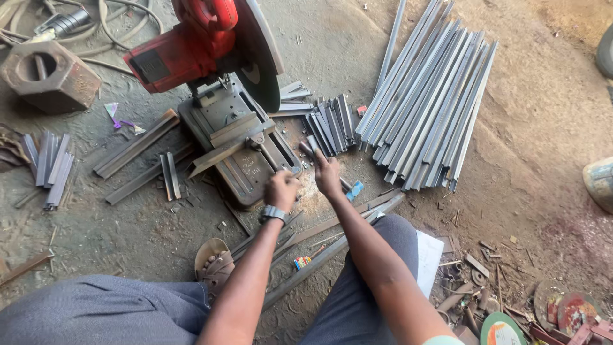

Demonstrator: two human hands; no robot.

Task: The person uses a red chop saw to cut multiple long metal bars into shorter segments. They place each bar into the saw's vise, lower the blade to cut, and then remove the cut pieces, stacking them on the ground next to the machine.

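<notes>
At the saw [217, 76] base, a short bar [308, 148] is gripped by the right hand [327, 176]; the left hand [281, 190] is fisted; fingers could be caught if the blade [258, 57] is dropped

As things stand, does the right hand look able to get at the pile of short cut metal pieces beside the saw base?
Probably yes. The right hand is already just below the pile of short cut pieces, right of the chop saw's base, and nothing lies between them. The left hand is off to the side.
</notes>
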